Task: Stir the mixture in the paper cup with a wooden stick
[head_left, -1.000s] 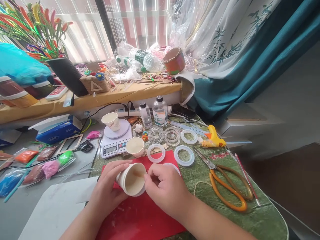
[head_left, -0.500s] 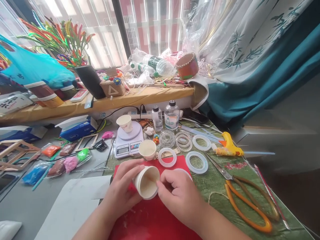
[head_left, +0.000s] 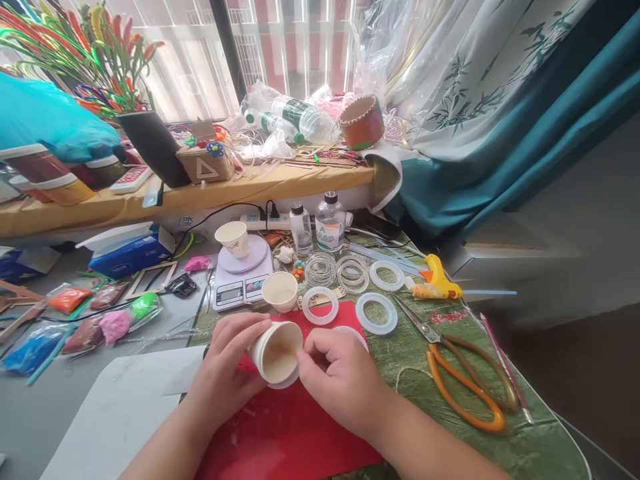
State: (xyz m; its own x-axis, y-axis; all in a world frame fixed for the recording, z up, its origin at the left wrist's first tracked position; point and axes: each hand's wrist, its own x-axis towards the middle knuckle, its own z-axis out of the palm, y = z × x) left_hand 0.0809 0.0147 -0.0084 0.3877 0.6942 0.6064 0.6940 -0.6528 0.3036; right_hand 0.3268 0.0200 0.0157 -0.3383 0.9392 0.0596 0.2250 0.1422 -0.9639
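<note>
My left hand (head_left: 233, 363) is wrapped round a white paper cup (head_left: 281, 353), which is tilted so that its open mouth faces me. Thumb and forefinger of my right hand (head_left: 340, 373) are pinched at the cup's right rim. A faint tan streak shows inside the cup by those fingertips, but what they grip is too blurred to name. Below the cup, a pale curved edge shows over the red mat (head_left: 300, 433). Another pale ring (head_left: 353, 335) is partly hidden behind my right hand. A translucent ring mould (head_left: 320, 305) lies just beyond the cup.
Beyond my hands stand a second paper cup (head_left: 280, 291) and a kitchen scale (head_left: 240, 283) bearing another cup (head_left: 233, 239). Two clear bottles (head_left: 330, 223) are behind. To the right lie more ring moulds (head_left: 377, 313), a yellow glue gun (head_left: 437, 280), scissors (head_left: 460, 373) and a pencil (head_left: 507, 370).
The whole scene has shifted left in the view as the camera turned slightly right. Both hands keep their places at the tilted cup, with the right fingertips still at its rim.
</note>
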